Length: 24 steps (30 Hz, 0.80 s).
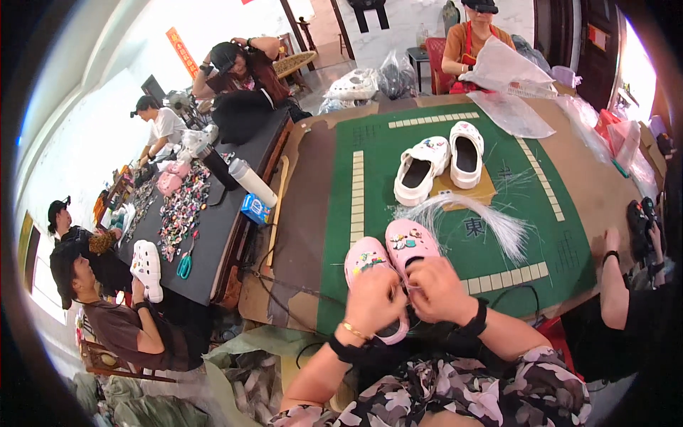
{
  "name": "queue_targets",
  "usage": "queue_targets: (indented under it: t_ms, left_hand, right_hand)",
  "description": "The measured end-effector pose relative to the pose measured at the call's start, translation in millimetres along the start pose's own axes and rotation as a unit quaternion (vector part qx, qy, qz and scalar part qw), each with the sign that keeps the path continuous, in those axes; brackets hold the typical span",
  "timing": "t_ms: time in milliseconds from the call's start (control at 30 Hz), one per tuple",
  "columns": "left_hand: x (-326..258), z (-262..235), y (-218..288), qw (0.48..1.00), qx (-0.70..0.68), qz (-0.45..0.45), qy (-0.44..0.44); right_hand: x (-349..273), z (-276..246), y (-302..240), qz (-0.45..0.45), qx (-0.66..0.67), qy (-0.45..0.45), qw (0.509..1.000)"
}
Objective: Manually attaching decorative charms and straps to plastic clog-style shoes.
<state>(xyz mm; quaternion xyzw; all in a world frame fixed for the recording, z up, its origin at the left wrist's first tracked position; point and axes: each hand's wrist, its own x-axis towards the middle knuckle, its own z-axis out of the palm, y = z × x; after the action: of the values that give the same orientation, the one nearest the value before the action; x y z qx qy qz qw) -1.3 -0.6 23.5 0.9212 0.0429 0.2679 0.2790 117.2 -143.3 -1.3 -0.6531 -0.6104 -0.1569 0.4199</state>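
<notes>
A pair of pink clogs with colourful charms on their toes lies at the near edge of the green mat [448, 245]. My left hand [371, 300], closed with its fingers bent, is over the left pink clog [366, 255]. Beside it, my right hand [442, 290] pinches at the opening of the right pink clog [409, 238]. The fingertips of both hands nearly meet between the shoes; anything between them is too small to make out. Beyond them lies a loose bundle of thin white plastic strands [491, 219]. Two white clogs [425, 165] with charms stand farther back, partly on a tan sheet [478, 192].
Left of my table, a dark table [245, 160] bears a heap of colourful charms [181, 220], teal-handled scissors [186, 262], a white bottle [252, 181] and a blue box [255, 208]. Several people sit around; one handles a clear plastic bag [506, 67]. Another person's arm [613, 285] is close on my right.
</notes>
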Motion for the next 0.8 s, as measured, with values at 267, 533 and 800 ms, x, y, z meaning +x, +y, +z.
queue_targets:
  t_ms: [267,533,800]
  left_hand:
    - [-66,-18,-124,0.924,-0.136,-0.287,0.215]
    - [-119,42,-152,0.953,0.135,-0.221,0.154]
    - [-122,39,-155,0.951,0.108,-0.230,0.175]
  right_hand:
    - [-39,-44,-3,0.218,0.035,-0.039,0.974]
    - [-18,-12,-28,0.230,-0.020,-0.238,0.943]
    - [-7,-13,-28,0.117,-0.068,-0.209,0.968]
